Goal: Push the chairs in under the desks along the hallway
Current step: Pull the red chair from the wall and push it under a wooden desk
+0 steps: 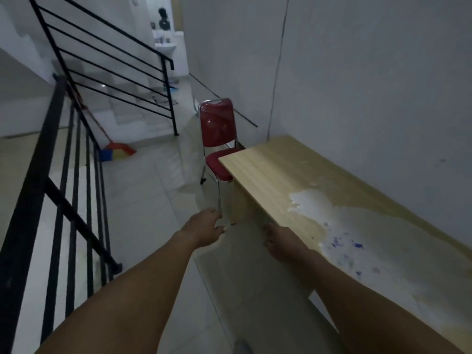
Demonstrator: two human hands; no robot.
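A red padded chair [216, 123] with chrome legs stands at the far end of a light wooden desk [275, 180], its seat partly tucked behind the desk's end. The desk runs along the right-hand wall, and its top has a worn white patch with blue marks. Both my arms reach forward. My left hand [204, 227] hovers over the floor short of the chair, fingers apart, holding nothing. My right hand [283, 241] is beside the desk's front edge, fingers loosely curled and empty. Neither hand touches the chair.
A black metal stair railing [66, 159] lines the left side of the hallway. A red-handled broom and a coloured dustpan [117, 152] rest on the tiled floor by the stairs. A white sink [166, 47] stands at the far end.
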